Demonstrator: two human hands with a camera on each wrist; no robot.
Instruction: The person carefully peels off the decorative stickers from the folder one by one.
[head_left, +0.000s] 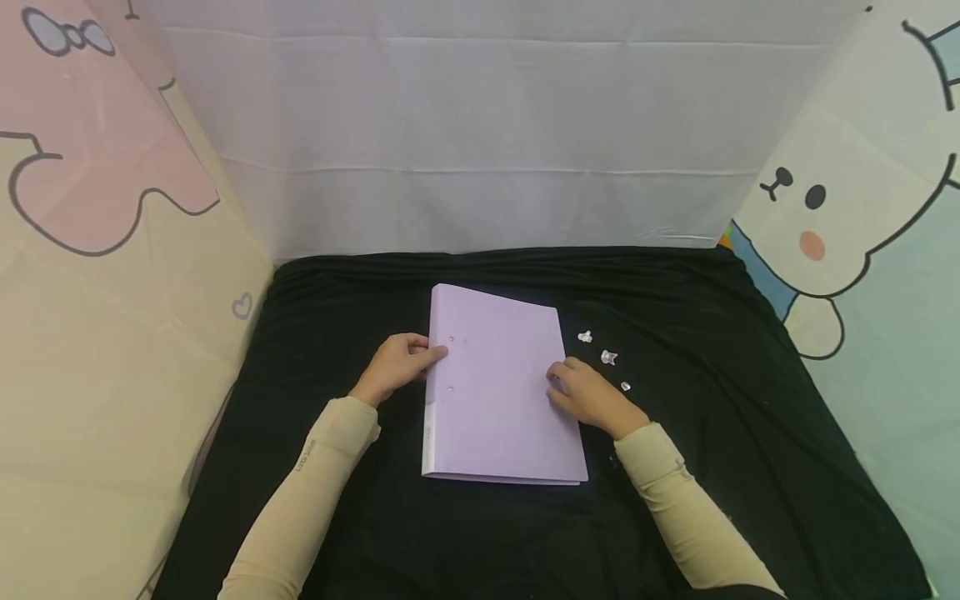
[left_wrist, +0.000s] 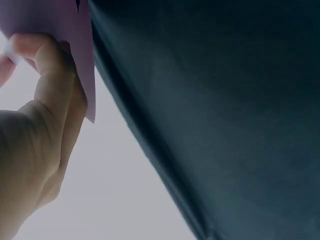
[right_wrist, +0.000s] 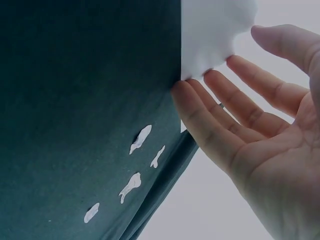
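A closed lilac binder (head_left: 498,392) lies on the black cloth, its spine to the left and two small rivets near it on the cover. My left hand (head_left: 400,367) grips the spine side, thumb over the cover and fingers behind the edge. In the left wrist view, that hand (left_wrist: 45,110) holds the purple binder (left_wrist: 82,30) near its corner. At the right edge of the binder rests my right hand (head_left: 588,396). The right wrist view shows this hand (right_wrist: 260,130) with fairly straight fingers touching the pale binder edge (right_wrist: 205,40), thumb held apart.
Several small white cut-out pieces lie right of the binder, among them an eared one (head_left: 608,357), another (head_left: 585,337) and a tiny one (head_left: 626,386). Black cloth (head_left: 720,400) covers the table. A white sheet (head_left: 495,125) hangs behind, with printed cartoon panels at both sides.
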